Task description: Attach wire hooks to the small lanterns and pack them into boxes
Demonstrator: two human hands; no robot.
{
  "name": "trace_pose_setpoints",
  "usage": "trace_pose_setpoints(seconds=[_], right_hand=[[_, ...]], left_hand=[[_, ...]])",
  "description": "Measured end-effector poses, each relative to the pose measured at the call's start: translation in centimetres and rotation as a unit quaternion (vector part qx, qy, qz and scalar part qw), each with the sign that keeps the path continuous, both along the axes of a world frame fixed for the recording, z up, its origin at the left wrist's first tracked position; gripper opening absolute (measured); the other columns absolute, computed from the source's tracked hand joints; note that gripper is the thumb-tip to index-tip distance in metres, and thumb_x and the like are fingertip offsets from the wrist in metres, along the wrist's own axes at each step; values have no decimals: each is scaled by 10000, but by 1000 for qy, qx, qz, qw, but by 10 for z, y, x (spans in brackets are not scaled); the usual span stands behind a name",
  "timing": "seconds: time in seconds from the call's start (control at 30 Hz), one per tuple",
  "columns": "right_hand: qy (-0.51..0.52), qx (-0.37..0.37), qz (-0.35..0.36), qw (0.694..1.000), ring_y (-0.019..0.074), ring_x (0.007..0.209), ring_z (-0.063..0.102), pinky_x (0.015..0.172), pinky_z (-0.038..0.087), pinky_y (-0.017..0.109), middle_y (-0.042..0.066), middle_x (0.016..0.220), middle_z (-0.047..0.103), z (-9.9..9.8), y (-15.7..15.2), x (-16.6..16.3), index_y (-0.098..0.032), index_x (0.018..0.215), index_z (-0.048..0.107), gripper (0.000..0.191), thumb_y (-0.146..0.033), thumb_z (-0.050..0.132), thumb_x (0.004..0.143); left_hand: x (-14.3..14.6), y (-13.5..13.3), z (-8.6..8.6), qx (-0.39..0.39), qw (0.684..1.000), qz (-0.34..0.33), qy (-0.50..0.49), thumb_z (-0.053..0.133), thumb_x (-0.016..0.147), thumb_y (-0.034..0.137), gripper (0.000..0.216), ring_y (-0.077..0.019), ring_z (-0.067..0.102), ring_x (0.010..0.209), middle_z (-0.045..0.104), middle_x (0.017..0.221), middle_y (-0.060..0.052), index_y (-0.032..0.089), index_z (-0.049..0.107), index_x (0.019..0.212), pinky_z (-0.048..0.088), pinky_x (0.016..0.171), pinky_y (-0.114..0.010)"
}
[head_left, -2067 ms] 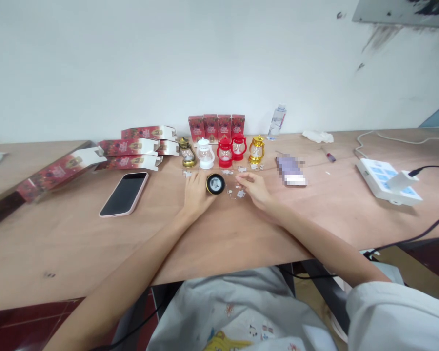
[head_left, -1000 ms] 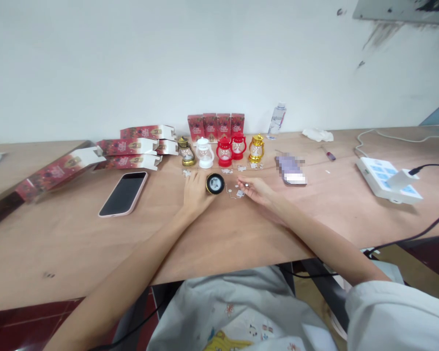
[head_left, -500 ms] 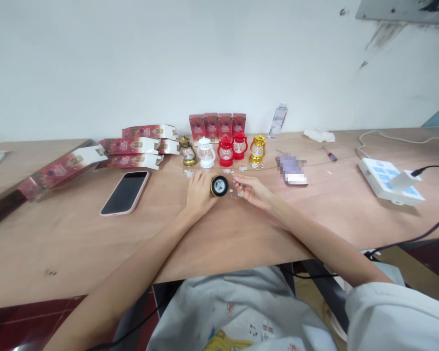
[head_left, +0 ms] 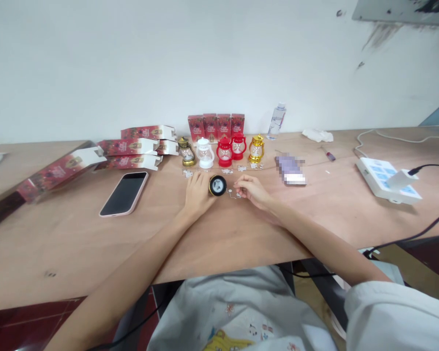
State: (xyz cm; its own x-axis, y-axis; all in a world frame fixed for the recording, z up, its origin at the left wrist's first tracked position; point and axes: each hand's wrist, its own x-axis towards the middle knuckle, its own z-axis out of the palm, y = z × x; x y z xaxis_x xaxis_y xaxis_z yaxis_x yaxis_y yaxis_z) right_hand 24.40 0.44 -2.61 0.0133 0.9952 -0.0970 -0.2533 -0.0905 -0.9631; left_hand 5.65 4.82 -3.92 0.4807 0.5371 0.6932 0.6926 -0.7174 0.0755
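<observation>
My left hand [head_left: 198,193] is closed round a small lantern [head_left: 217,185] lying on its side, its round black base with a pale centre turned towards me. A gold edge shows beside my fingers. Just right of it, my right hand [head_left: 251,189] is closed in a pinch; whatever the fingertips hold is too small to make out. Small pale pieces [head_left: 230,191] lie on the table between the lantern and that hand. Behind stand a bronze lantern [head_left: 187,153], a white lantern [head_left: 205,155], two red lanterns [head_left: 225,154] and a gold lantern [head_left: 256,150], with small clear packets [head_left: 227,171] before them.
Several red boxes [head_left: 224,127] stand by the wall; opened boxes [head_left: 129,146] lie at left. A phone [head_left: 124,194] lies left, a purple phone [head_left: 290,169] right. Farther right are a screwdriver-like tool [head_left: 329,156], a tissue [head_left: 317,135] and a power strip [head_left: 384,179]. A bottle [head_left: 277,121] stands behind.
My right hand's fingers have curled in more and moved slightly away from the lantern base. My left hand keeps its hold on the lantern. The view has shifted a little.
</observation>
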Motion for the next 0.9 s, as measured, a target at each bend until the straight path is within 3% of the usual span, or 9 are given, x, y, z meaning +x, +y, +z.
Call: trace_pose_setpoints(seconds=[0.27, 0.5, 0.67, 0.77, 0.8, 0.9], right_hand=[[54, -107, 32, 992, 49, 501, 467, 462, 355, 159, -30, 521, 537, -2, 8, 7, -160, 581, 522, 137, -63, 605, 633], [57, -134, 58, 988, 20, 415, 314, 376, 195, 150, -56, 466, 428, 0, 10, 6, -171, 535, 429, 183, -73, 549, 632], [26, -106, 42, 993, 19, 373, 192, 381, 101, 187, -96, 430, 346, -1, 7, 7, -186, 546, 426, 190, -115, 577, 637], [-125, -2, -14, 992, 50, 399, 301, 431, 207, 195, -94, 446, 411, -4, 7, 11, -187, 659, 549, 95, -130, 624, 648], [-212, 47, -35, 976, 68, 426, 358, 466, 257, 205, -86, 459, 445, -5, 6, 13, -192, 706, 587, 76, -144, 629, 665], [-443, 140, -65, 883, 123, 525, 483, 577, 335, 252, -47, 520, 541, -6, 5, 15, -217, 785, 656, 69, -189, 610, 741]], left_hand=[[-1, 0, 0, 3, 1000, 1, 5, 598, 786, 274, 286, -281, 548, 943, 647, 950, -101, 158, 557, 1044, 412, 764, -371], [0, 0, 0, -5, 1000, 5, 7, 598, 774, 262, 274, -279, 551, 944, 646, 952, -92, 172, 557, 1030, 415, 771, -365], [0, -1, 1, -10, 1000, -2, 2, 583, 783, 267, 269, -286, 547, 947, 643, 957, -102, 170, 559, 1033, 421, 775, -377], [0, -1, 1, -15, 1000, -1, 0, 584, 781, 269, 266, -289, 549, 948, 646, 955, -102, 174, 560, 1029, 421, 773, -382], [0, -1, 1, -18, 1000, 1, 1, 585, 780, 270, 265, -289, 550, 949, 646, 955, -100, 178, 560, 1027, 421, 772, -382], [0, -1, 1, -22, 1000, 2, 5, 591, 771, 261, 274, -290, 550, 953, 646, 962, -99, 179, 560, 1030, 421, 774, -383]])
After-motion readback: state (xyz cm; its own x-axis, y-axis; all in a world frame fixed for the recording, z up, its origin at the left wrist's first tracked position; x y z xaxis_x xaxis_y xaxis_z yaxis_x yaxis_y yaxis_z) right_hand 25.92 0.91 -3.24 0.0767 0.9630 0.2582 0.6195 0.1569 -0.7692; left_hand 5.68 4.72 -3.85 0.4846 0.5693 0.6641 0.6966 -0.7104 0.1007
